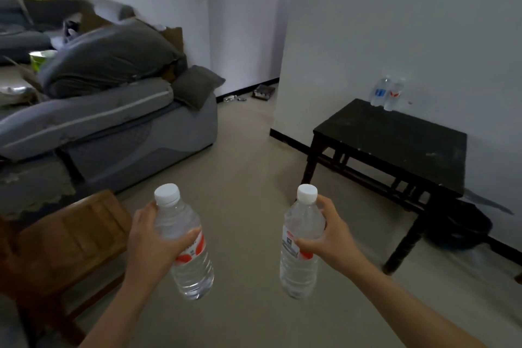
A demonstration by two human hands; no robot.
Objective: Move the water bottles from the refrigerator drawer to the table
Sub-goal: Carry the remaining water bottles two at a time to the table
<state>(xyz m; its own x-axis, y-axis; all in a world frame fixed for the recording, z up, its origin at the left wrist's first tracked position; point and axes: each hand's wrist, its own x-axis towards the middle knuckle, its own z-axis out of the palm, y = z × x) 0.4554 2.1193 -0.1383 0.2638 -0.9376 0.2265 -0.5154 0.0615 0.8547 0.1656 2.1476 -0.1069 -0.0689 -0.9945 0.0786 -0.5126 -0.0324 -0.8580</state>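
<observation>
- I see the left hand (152,237) wrapped round one water bottle (186,246) in the lower middle of the frame. The right hand (330,234) is wrapped round a second water bottle (302,243) just to the right of it. Both are in the air over the floor (248,150), with their caps on.
- The tabletop (395,144) is at the right of the frame, well apart from both hands. Two more bottles (387,93) stand close together at its far edge, by the wall (395,22).
- The first bottle leans over a bit. The plastic looks smooth, so I think it could slip out and drop if the hold goes soft.
- The wooden chair (70,234) in the lower left is near the left arm. A bump there could shake that bottle loose.
- If I put these down too close to the two standing bottles, I could knock them over, and they might roll off.
- Putting both down at once is tricky. One could land on the tabletop edge and tip.
</observation>
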